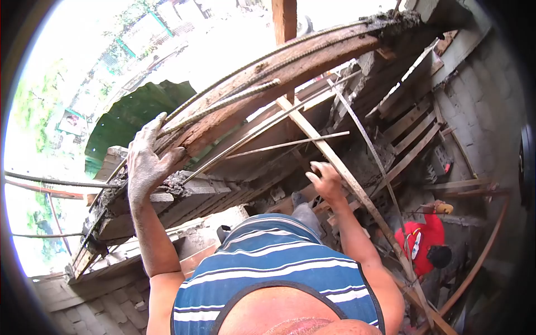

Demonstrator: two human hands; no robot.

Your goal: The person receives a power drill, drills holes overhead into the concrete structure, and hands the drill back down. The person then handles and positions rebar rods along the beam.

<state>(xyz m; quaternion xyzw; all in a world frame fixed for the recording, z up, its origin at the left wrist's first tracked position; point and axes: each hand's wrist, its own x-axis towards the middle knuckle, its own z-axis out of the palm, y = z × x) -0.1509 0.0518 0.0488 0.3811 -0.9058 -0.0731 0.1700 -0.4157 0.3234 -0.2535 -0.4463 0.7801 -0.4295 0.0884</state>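
My left hand is dusty and grips the near end of a thick wooden beam, with fingers on one side and thumb on the other. Steel reinforcing bars run lengthwise along this beam, and some pass under or beside my fingers. My right hand hangs in the air with loosely curled fingers and thumb apart. Nothing shows in it. Close beside it slants a long pale wooden strip. A thin rod crosses just above that hand.
A person in a red shirt is far below on the right. A block wall rises at the right. Rough concrete lies below the beam. Bars stick out at left, near green sheeting. An upright post stands behind.
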